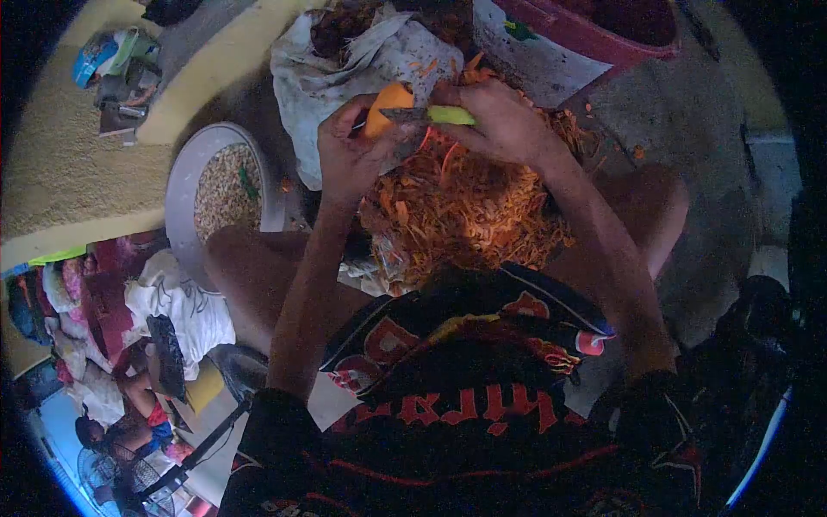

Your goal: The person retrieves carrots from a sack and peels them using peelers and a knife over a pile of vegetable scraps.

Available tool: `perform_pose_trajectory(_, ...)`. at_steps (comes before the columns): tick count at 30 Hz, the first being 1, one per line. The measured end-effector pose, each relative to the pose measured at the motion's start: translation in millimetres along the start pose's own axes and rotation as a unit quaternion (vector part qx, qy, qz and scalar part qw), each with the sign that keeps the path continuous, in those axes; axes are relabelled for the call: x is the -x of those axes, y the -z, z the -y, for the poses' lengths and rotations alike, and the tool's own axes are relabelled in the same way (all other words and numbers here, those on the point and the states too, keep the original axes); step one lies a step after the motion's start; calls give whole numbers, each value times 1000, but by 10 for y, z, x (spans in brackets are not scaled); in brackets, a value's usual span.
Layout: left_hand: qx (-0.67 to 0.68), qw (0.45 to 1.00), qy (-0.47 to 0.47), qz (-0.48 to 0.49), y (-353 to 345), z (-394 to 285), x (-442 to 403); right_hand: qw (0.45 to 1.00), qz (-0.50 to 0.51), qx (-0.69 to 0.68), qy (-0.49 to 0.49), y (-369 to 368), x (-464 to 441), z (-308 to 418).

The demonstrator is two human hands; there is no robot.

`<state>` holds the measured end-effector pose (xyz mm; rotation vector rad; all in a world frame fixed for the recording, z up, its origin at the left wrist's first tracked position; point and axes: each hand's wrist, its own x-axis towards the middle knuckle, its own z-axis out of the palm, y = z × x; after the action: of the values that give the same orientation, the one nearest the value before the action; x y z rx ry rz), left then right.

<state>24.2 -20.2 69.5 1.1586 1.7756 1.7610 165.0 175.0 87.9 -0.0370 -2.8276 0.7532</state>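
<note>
My left hand [351,151] is closed around a thick orange vegetable that looks like a carrot [386,109]. In my right hand [500,116] is a knife [450,115] with a yellow-green handle. Its dark blade points left and lies against or just in front of the carrot; whether it cuts in, I cannot tell. Below both hands, a heap of orange peelings [482,207] lies between my crossed legs. Part of a red-orange rim shows among the peelings just under the hands.
A pale sack [319,82] lies beyond my hands, with a maroon tub [642,43] at its right. On the left stands a round whitish basin [179,185] holding small pale pieces. Farther left are a low yellow ledge [86,220], piled cloths, a fan and another person.
</note>
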Motion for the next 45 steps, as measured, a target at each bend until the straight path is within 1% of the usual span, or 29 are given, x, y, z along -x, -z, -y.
perform_pose_trajectory(2,-18,999,-35,3,-27,-116,0,1000,-18,2,4,-40,17,-23)
perform_pose_trajectory(4,43,998,36,-2,-45,-194,19,999,-36,2,8,-59,17,-43)
perform_pose_trajectory(6,63,997,41,13,-10,-205,7,999,-40,-9,-21,-68,8,-50)
perform_pose_trajectory(7,84,995,48,28,5,-207,32,999,-38,-11,-23,-229,29,-347)
perform_pose_trajectory(9,50,997,51,41,28,-240,70,996,50,-65,-24,-596,39,-1201)
perform_pose_trajectory(10,14,997,51,54,56,-266,50,997,43,-61,-25,-512,35,-1152)
perform_pose_trajectory(14,9,987,92,134,142,-377,-80,976,170,62,-124,265,161,-216)
perform_pose_trajectory(15,-98,942,100,306,195,-413,-182,964,199,96,-150,407,172,-170)
perform_pose_trajectory(16,-203,857,105,461,201,-472,-266,963,196,102,-151,232,268,-370)
perform_pose_trajectory(17,-266,820,35,506,142,-712,-359,970,72,228,-52,-174,423,-705)
perform_pose_trajectory(18,-222,805,39,549,14,-882,-509,937,-54,341,55,-403,464,-893)
perform_pose_trajectory(19,-179,789,47,586,-146,-951,-658,937,-56,338,65,-362,375,-850)
perform_pose_trajectory(21,-94,899,-106,414,-428,-873,-904,970,59,234,9,-140,197,-580)
perform_pose_trajectory(23,26,970,-135,199,-835,-1004,-1294,973,180,134,-51,155,80,-294)
perform_pose_trajectory(24,21,972,-135,192,-974,-985,-1332,963,240,85,-84,196,47,-222)
perform_pose_trajectory(26,209,977,-39,25,-1137,-881,-1383,968,214,82,-106,181,142,-368)
perform_pose_trajectory(28,154,986,-57,28,-1120,-579,-1247,969,190,78,-136,235,240,-422)
perform_pose_trajectory(30,99,992,-66,35,-1020,-235,-1194,939,177,85,-283,524,299,-242)
perform_pose_trajectory(31,70,997,8,29,-852,-91,-1181,938,180,82,-284,587,417,-241)
perform_pose_trajectory(32,40,995,83,24,-669,60,-1170,961,102,101,-237,656,582,-288)
perform_pose_trajectory(33,5,1000,28,-8,-483,250,-1240,974,23,119,-190,705,680,-305)
perform_pose_trajectory(34,-30,998,-27,-38,-272,465,-1383,969,34,126,-209,794,668,-239)
perform_pose_trajectory(36,-55,997,1,-59,196,968,-1757,952,93,137,-258,928,469,-70)
perform_pose_trajectory(38,-167,979,-116,-25,671,1631,-2237,940,138,146,-278,987,227,59)
perform_pose_trajectory(39,-167,979,-112,-22,852,1892,-2451,934,158,146,-286,989,116,80)
perform_pose_trajectory(41,-350,928,-74,103,1146,2399,-2858,925,194,141,-294,1011,-95,44)
perform_pose_trajectory(42,-349,929,-70,106,1286,2673,-3073,921,206,140,-298,1001,-149,-18)
perform_pose_trajectory(44,-451,861,-100,213,1466,3130,-3501,921,218,130,-296,899,-230,-231)
perform_pose_trajectory(45,-509,824,-48,243,1487,3319,-3702,918,228,128,-298,886,-253,-313)
